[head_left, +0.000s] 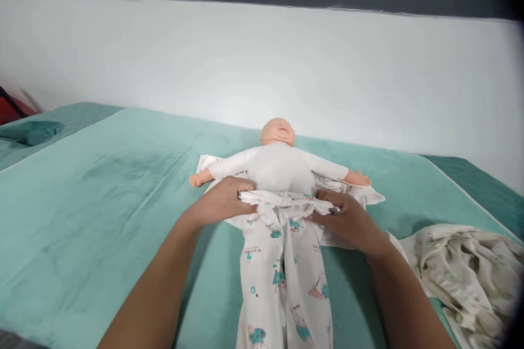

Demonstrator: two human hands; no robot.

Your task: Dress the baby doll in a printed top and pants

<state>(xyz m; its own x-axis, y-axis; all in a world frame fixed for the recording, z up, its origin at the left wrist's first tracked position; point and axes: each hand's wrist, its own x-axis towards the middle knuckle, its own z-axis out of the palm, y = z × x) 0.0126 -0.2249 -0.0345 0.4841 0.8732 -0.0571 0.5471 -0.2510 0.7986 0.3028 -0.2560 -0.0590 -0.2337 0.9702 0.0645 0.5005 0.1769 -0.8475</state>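
Note:
A baby doll [282, 166] lies on its back with its arms spread and its head toward the wall. White baby pants [305, 278] with teal and pink animal prints cover its lower body, their legs running toward me. My left hand [229, 199] grips the left end of the waistband, thumb on top. At the other end, my right hand [344, 218] pinches the waistband too. The band is bunched across the doll's belly, and the doll's legs are hidden. Beneath the doll's arms and back, a white printed garment [370, 194] is spread out.
A teal padded bed cover [102, 202] with white piping lies under everything. On the right is a crumpled cream cloth [470, 272] with a faint green pattern. Behind the doll rises a white wall [245, 60]; a red item [12, 109] shows at the far left.

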